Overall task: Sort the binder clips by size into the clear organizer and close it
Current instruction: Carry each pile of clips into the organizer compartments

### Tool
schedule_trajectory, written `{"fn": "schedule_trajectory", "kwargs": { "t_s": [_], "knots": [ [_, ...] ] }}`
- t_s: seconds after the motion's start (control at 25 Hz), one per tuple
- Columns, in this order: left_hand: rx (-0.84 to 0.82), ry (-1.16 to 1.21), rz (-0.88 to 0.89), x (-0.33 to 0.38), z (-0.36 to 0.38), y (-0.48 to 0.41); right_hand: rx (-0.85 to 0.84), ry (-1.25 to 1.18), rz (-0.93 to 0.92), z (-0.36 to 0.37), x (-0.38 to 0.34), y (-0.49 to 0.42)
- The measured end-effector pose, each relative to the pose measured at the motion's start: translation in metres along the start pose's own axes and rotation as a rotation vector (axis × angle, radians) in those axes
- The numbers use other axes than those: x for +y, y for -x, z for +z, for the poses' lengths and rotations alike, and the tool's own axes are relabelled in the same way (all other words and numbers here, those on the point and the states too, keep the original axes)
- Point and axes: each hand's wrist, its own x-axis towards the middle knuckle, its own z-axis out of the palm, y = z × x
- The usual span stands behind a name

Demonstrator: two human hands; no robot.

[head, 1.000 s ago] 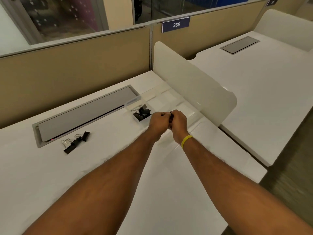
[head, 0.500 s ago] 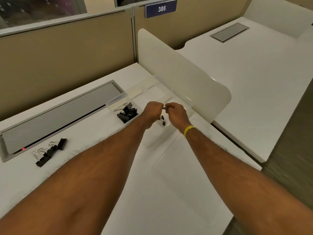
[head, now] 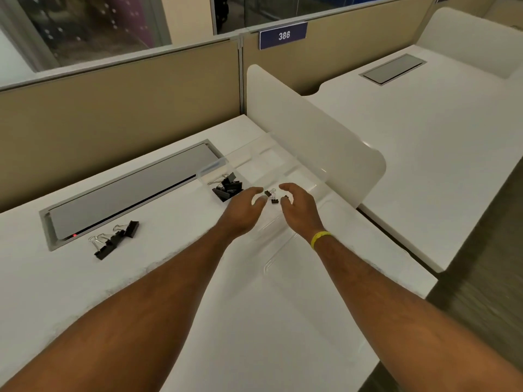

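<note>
The clear organizer (head: 266,157) lies open on the white desk beside the divider, its lid (head: 283,250) flat toward me. Several large black binder clips (head: 227,186) fill its left compartment. A few small clips (head: 271,196) lie in a compartment between my hands. My left hand (head: 243,210) and my right hand (head: 297,206) hover over the organizer, fingers spread, holding nothing. Medium black binder clips (head: 114,239) lie loose on the desk at the left.
A grey cable hatch (head: 127,193) is set into the desk behind the loose clips. A white rounded divider (head: 311,137) stands right of the organizer. Tan partition walls rise behind. The desk edge drops to the floor at right.
My hands were pressed together on a small clip; now they have parted and opened, and small clips lie in the compartment between them. The camera view shifted.
</note>
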Motion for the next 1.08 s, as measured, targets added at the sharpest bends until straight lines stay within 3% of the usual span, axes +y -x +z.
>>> {"fn": "schedule_trajectory", "kwargs": {
  "t_s": [0.24,0.48,1.08],
  "knots": [
    [0.019,-0.403,0.047,-0.037,-0.010,0.084,-0.160,0.196,-0.212,0.027,-0.010,0.068],
    [0.043,-0.587,0.026,-0.068,-0.029,0.164,-0.277,0.280,-0.299,0.055,-0.022,0.130],
    [0.040,-0.733,-0.204,-0.172,-0.056,0.316,-0.468,0.421,-0.365,0.142,-0.039,0.248]
  ]
}}
